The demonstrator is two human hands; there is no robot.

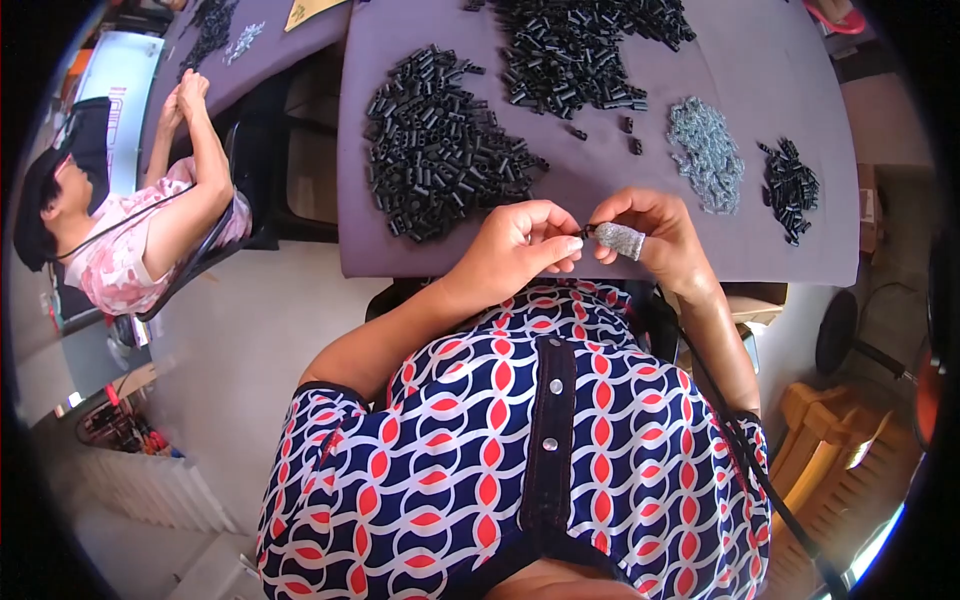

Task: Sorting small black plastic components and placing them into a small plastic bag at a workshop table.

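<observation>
My left hand [522,248] and my right hand [662,238] meet just above the near edge of the table. Between their fingertips is a small black piece [588,230], pinched by both hands; most of it is hidden by the fingers. A grey knitted finger sleeve [620,240] covers one digit of my right hand. Left of my hands lies a large heap of short black tubes [430,150]. Beyond my right hand is a pile of small clear, pale pieces [705,155], with a smaller pile of black pieces [790,188] to its right.
Another heap of black tubes [575,60] spreads over the far part of the purple-grey tabletop [600,165], with a few loose ones nearby. At left, a co-worker [150,220] sits at another table. A yellow-orange plastic stool or crate [820,450] stands at lower right.
</observation>
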